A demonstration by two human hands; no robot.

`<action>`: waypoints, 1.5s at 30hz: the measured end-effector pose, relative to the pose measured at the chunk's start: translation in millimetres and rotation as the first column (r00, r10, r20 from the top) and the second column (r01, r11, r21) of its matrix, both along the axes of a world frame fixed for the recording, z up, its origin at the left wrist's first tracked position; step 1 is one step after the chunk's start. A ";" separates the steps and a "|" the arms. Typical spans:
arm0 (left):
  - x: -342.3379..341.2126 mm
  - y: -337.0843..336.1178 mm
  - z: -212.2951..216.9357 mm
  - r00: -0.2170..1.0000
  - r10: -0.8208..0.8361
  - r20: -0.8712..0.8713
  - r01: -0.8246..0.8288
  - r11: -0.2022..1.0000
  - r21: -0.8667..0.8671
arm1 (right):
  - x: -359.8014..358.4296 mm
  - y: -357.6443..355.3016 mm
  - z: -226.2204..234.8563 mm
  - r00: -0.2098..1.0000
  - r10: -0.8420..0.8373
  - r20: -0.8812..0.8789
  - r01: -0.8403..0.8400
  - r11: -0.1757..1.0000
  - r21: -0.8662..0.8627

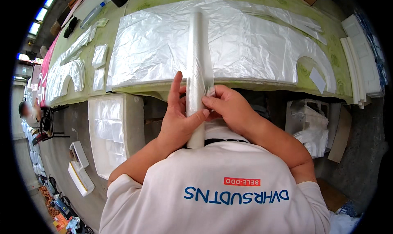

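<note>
A long roll of clear plastic film (196,49) points away from me, its near end close to my waist and its far part over the table. My left hand (176,117) is wrapped round the roll's near part, thumb across the top and index finger stretched upward. On the roll's right side my right hand (227,105) pinches a crumpled bit of the film's loose edge between thumb and fingers. Beneath the roll, a wide stack of shiny clear plastic sheets (155,45) lies on the table.
The table has a green patterned cover (335,66). A clear bottle (92,15) and small folded plastic packs (99,56) lie at left. White tubes (353,70) rest at the right edge. Below stand a white plastic-filled box (107,131) and another container (307,125). A person (30,113) sits far left.
</note>
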State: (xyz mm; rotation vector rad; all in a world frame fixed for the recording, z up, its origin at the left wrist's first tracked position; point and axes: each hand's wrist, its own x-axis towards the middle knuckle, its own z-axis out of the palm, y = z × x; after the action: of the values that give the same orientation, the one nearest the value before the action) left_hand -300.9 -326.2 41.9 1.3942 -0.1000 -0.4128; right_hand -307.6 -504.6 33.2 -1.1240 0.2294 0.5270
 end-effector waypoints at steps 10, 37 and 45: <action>5.7 -22.6 -0.7 0.986 -0.031 -0.165 0.001 0.984 -0.179 | -3.3 -11.9 11.8 0.991 -0.087 -0.104 0.098 0.990 0.105; 266.2 -83.7 27.8 0.909 -0.386 -0.160 0.394 0.664 0.635 | -74.0 -121.2 7.4 0.974 -0.144 0.174 0.220 0.774 -0.593; 286.2 -106.3 39.4 0.801 -0.538 -0.262 0.483 0.322 0.815 | -70.1 -123.0 5.0 0.978 -0.124 0.170 0.201 0.784 -0.587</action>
State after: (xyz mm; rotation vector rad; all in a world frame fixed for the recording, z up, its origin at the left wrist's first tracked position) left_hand -14.7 -432.5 81.3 2.4016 -0.4552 -1.0765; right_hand -377.6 -627.6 38.2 -1.7395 0.4026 0.2214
